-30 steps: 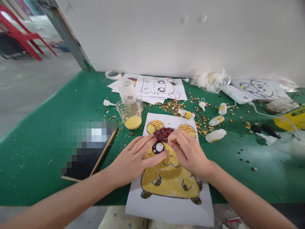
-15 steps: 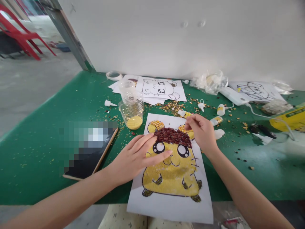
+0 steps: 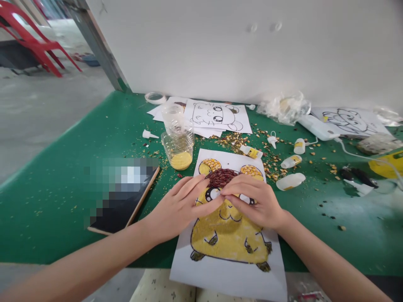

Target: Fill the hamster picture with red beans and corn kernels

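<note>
Our left hand (image 3: 181, 205) is spread on the animal picture (image 3: 228, 235). Our right hand (image 3: 256, 199) has its thumb and fingers close together over the face; we can't tell if they pinch anything. The picture lies on our green worktop (image 3: 56, 201), poking past the near edge. Small bottles (image 3: 291, 181) lie to the right.

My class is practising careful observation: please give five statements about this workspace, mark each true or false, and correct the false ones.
1. The left hand and right hand are over the animal picture. True.
2. Green seeds cover the top of the animal's head. False: dark red beans cover it.
3. A clear container holds yellow material. True.
4. The red chair is on the right of the view. False: it is on the left.
5. A white bottle lies to the right of the animal picture. True.
</note>
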{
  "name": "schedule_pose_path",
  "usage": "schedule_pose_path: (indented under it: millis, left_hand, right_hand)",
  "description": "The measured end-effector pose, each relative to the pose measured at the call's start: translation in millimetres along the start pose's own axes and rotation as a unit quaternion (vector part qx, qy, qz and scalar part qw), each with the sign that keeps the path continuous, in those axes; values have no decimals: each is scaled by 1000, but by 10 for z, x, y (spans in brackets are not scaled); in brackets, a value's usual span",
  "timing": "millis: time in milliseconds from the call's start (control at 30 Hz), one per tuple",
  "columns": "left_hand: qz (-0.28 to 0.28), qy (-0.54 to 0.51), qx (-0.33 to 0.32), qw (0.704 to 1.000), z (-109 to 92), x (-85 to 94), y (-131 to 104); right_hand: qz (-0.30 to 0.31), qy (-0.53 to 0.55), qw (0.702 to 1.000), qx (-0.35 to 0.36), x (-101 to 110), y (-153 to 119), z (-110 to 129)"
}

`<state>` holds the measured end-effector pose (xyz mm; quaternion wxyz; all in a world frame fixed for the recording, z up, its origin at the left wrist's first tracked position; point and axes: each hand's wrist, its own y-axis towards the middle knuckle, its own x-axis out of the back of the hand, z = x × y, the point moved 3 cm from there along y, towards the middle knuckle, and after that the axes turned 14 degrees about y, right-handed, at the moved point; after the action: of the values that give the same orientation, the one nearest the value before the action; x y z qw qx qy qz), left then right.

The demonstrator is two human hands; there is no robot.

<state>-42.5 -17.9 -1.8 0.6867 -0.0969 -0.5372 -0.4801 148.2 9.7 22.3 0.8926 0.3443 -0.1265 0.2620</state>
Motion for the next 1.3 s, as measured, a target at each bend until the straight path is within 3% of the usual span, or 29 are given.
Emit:
schedule_pose_path:
  millis: [333, 733, 1100, 1200, 1300]
  left_hand:
    - [-14, 9, -2, 1000, -24, -20, 7]
    - [-8, 11, 4, 1000, -27, -22, 19]
    - [-25, -13, -3, 1000, -26, 7, 12]
    - [-24, -7, -3, 1000, -21, 22, 19]
    - [-38, 5, 0, 999, -19, 42, 23]
  right_hand:
    - [34, -23, 999, -18, -20, -3, 1]
    - [45, -184, 981, 34, -56, 34, 54]
    - [25, -160, 987, 14, -33, 30, 41]
    - [-16, -143, 989, -28, -3, -2, 6]
    - [-128, -57, 981, -134, 96, -46, -81]
